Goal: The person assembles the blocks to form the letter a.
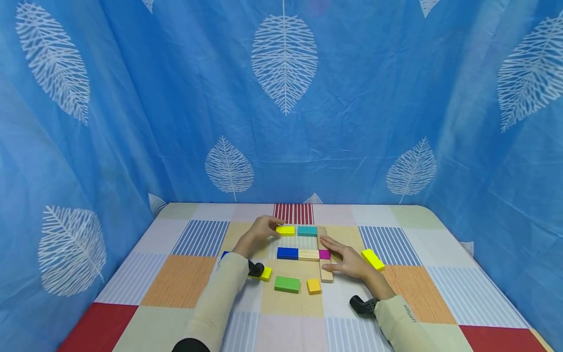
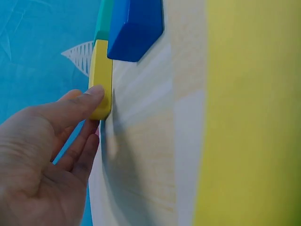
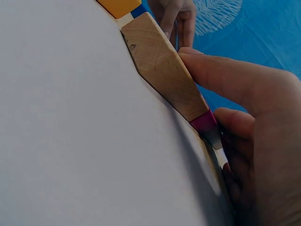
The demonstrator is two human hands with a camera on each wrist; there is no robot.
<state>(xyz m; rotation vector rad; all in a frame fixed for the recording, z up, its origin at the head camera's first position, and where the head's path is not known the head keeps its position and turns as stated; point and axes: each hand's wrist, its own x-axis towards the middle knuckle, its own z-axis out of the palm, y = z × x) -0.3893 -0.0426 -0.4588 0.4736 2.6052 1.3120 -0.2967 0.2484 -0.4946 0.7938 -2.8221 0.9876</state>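
At the far side of the layout, my left hand [image 1: 258,231] pinches the left end of a yellow block [image 1: 287,231], thumb on its face in the left wrist view. A teal block [image 1: 307,231] lies to its right. Nearer me, a blue block [image 1: 287,253], a plain wooden block [image 1: 309,254] and a magenta block [image 1: 324,254] form a row. My right hand [image 1: 352,261] rests with extended fingers and thumb against the right-hand column, touching the near wooden block [image 1: 326,277]. A far wooden block [image 1: 321,231] is partly beside its fingertips.
Closer to me lie a green block [image 1: 287,284] and an orange-yellow block [image 1: 314,286]. Another yellow block [image 1: 373,259] lies right of my right hand. My left wrist partly covers a yellow block [image 1: 267,274] and a blue one [image 1: 224,254]. Blue curtains [image 1: 281,137] surround the patchwork-covered table [image 1: 176,281].
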